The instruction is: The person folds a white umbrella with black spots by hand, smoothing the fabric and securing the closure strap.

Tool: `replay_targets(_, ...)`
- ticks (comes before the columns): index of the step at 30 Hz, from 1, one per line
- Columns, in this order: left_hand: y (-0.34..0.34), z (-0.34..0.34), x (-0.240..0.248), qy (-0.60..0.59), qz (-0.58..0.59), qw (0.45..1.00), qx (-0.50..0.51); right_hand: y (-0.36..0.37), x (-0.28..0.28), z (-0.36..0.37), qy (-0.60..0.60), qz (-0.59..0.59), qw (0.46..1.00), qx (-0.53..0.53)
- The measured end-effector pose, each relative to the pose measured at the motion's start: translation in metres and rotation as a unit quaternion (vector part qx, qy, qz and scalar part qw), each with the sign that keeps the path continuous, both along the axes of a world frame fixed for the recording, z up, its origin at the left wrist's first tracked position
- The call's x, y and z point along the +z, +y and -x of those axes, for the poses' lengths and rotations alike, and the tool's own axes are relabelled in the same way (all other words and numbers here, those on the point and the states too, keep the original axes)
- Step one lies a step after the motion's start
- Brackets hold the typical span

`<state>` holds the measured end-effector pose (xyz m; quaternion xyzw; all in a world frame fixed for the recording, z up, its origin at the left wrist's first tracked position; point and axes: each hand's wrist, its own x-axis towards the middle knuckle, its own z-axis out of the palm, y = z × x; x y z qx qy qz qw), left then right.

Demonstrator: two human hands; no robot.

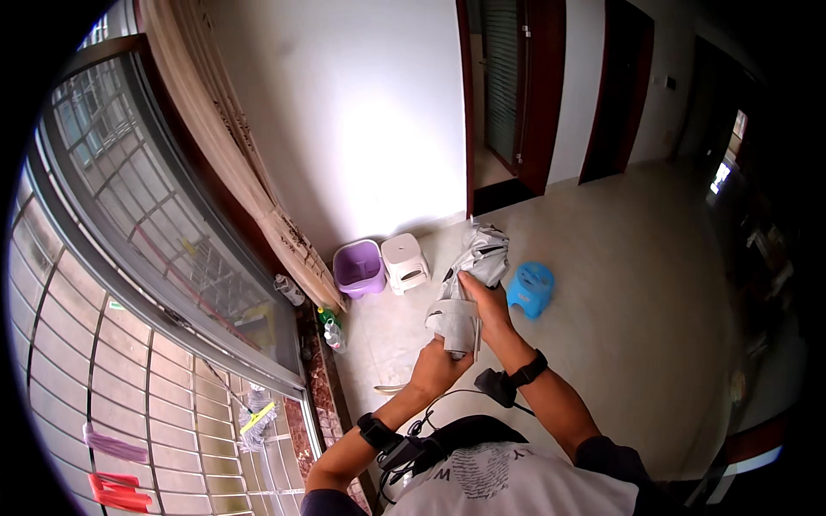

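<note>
A silver-grey folded umbrella (482, 256) is held out in front of me, its loose, crumpled cloth at the far end and a smoother wrapped part nearer me. My left hand (440, 368) is closed round the near end, below the wrapped grey cloth. Higher up on its right side, my right hand (489, 308) grips the umbrella, the thumb pressed on the cloth. Most fingertips of both hands are hidden behind it. A blue stool (531, 289) stands on the floor just right of my right hand.
By the wall stand a purple basin (360, 268) and a white stool (404, 262). Bottles (331, 331) sit near the sill at left. A barred window (172, 344) and curtain (249, 155) line the left side. An open doorway (508, 103) lies ahead. A cable (465, 393) crosses my front.
</note>
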<state>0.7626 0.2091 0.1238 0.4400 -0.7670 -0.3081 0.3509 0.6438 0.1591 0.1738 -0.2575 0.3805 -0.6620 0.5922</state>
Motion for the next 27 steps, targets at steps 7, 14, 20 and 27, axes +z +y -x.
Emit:
replay_targets(7, -0.016, -0.002, 0.044, 0.271, -0.435, 0.808, -0.291, 0.008, 0.000, 0.040, -0.071, 0.001, 0.997, 0.014)
replay_targets(14, -0.022, 0.057, 0.020, 0.397, -0.611, 0.564, -0.389, 0.028, 0.005, 0.085, -0.191, 0.009, 0.981, 0.023)
replay_targets(20, -0.018, 0.132, 0.046, 0.227, -0.555, 0.744, -0.293, 0.031, -0.009, 0.153, -0.067, 0.032, 0.989, -0.129)
replay_targets(27, -0.025, 0.231, 0.032, -0.042, -0.196, 0.956, -0.212, 0.033, 0.005, 0.242, -0.082, -0.004, 0.987, -0.137)
